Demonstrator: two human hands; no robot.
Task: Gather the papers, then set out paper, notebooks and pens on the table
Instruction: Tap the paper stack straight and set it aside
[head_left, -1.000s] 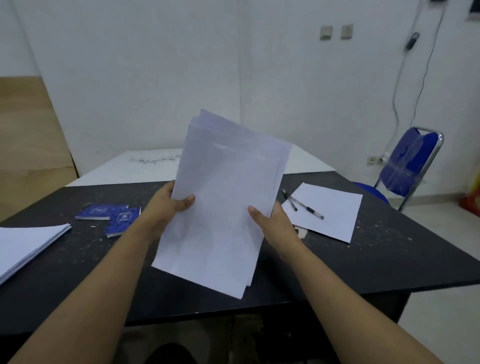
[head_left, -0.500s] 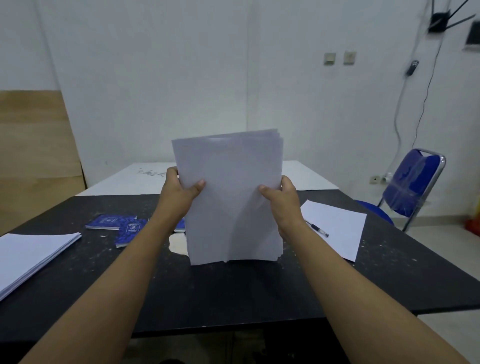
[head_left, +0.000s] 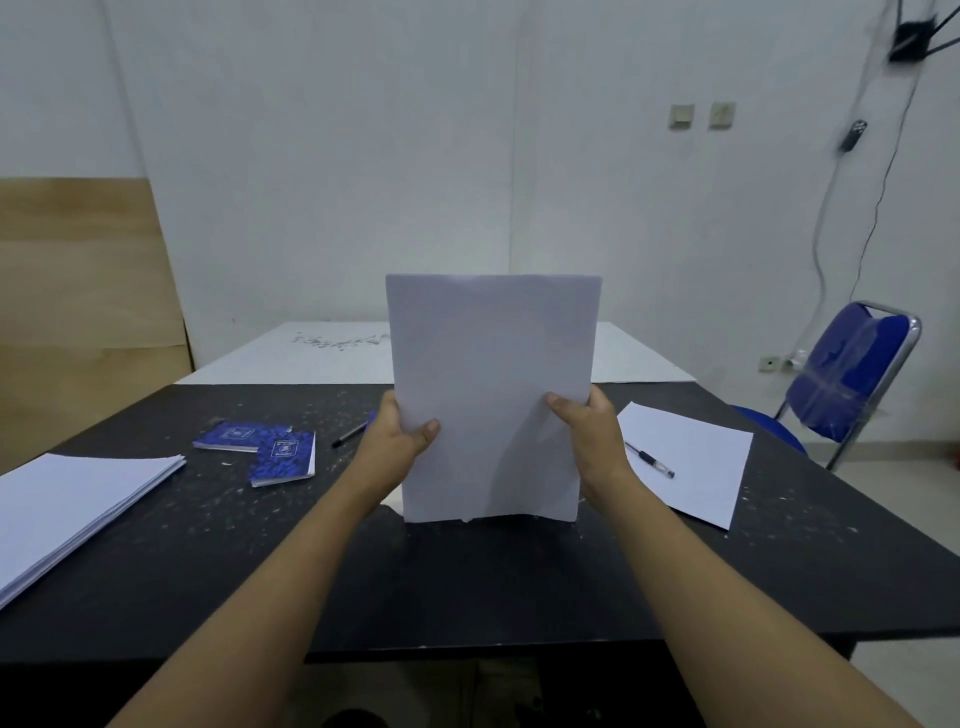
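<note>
Black table (head_left: 493, 587) — left hand (head_left: 392, 441), right hand (head_left: 587, 436) hold papers (head_left: 493, 364) upright on edge.

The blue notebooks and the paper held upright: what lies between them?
In the head view, a black pen lies there on the table, beside the left hand gripping the paper.

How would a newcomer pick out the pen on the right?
On the black table, find the single white sheet lying flat to the right of the right hand. The ballpoint pen lies on that sheet's left part; the other pen, by the blue notebooks, lies on bare tabletop.
</note>
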